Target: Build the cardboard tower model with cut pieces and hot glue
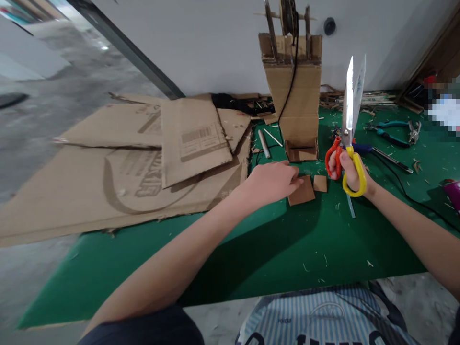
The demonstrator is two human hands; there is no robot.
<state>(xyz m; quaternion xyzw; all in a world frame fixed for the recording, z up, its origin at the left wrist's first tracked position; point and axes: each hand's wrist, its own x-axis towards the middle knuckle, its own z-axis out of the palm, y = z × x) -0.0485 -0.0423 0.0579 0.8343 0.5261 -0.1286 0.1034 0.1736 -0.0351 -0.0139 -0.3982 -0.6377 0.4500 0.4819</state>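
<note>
My right hand is closed around the handles of large scissors, one orange-red, one yellow. Their blades point up and stand slightly apart. My left hand is low over the green table, its fingers loosely bent and a little apart. Its fingertips overlap the edge of a small square cardboard piece; whether they press on it is hard to see. Beside that lies a smaller cardboard piece. Just beyond stands a tall cardboard structure with a spool on a stick at its top and a black cord hanging down.
Large cardboard sheets cover the left side of the green table. Teal-handled pliers and a utility knife lie to the right, near a black cord. A whitish stick rests left of the structure. A wall rises behind.
</note>
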